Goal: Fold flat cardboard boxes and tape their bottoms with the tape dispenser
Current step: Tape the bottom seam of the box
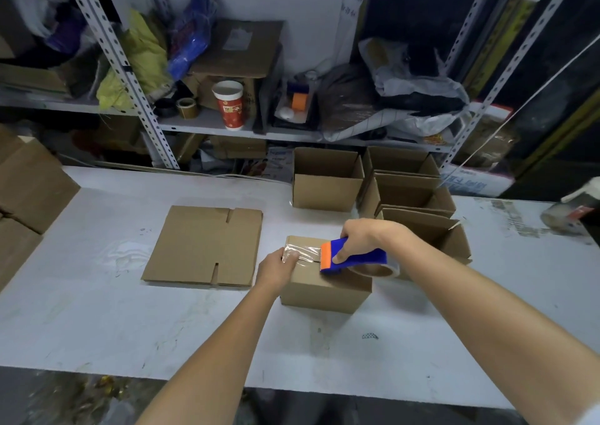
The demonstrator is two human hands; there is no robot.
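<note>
On the white worktop (97,311), the right hand (363,238) grips the blue tape dispenser (355,257) atop the folded cardboard box (324,290); the left hand (277,267) pinches the tape end (292,255) against its edge

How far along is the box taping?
Done: four folded boxes stand open-topped at the back right. In hand: left hand grips the box edge, pinning the tape end; right hand holds the tape dispenser on top. Left: flat cardboard beside it, not yet folded.
</note>
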